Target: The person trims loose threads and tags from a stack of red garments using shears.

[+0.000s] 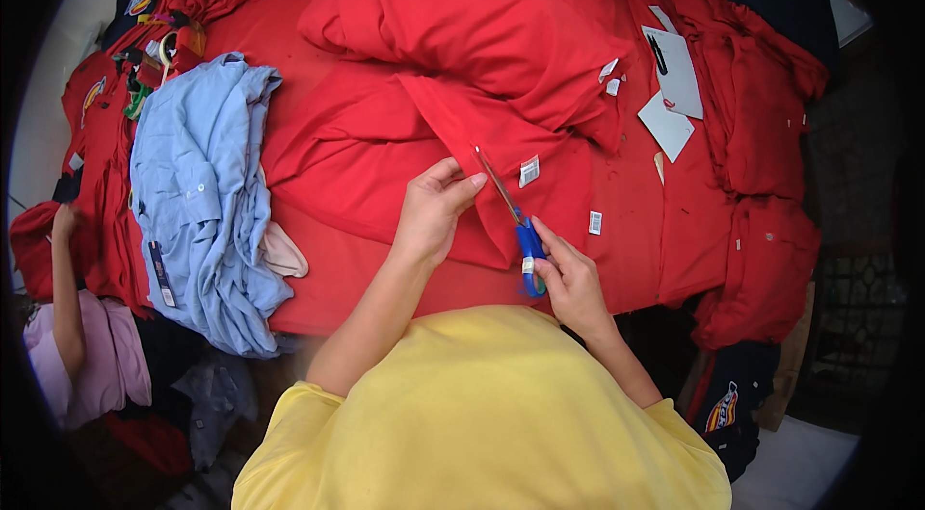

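Note:
My right hand [570,281] grips a pair of scissors with blue handles [529,245], its blades pointing up and left over red cloth. The blade tips lie close to the fingers of my left hand [436,209]. Thumb and fingertips of that left hand are pinched together at the edge of a red garment [462,125]; a tiny white speck shows just above them. A white printed label [529,171] rests on the red fabric right of the blades. Another small label [595,222] lies farther right.
A light blue shirt [198,192] is heaped at the left, with tape and small tools [166,52] behind it. White cards and a black pen [660,55] lie at the back right. Red garments [752,134] pile along the right. Another person's arm [66,288] reaches in at far left.

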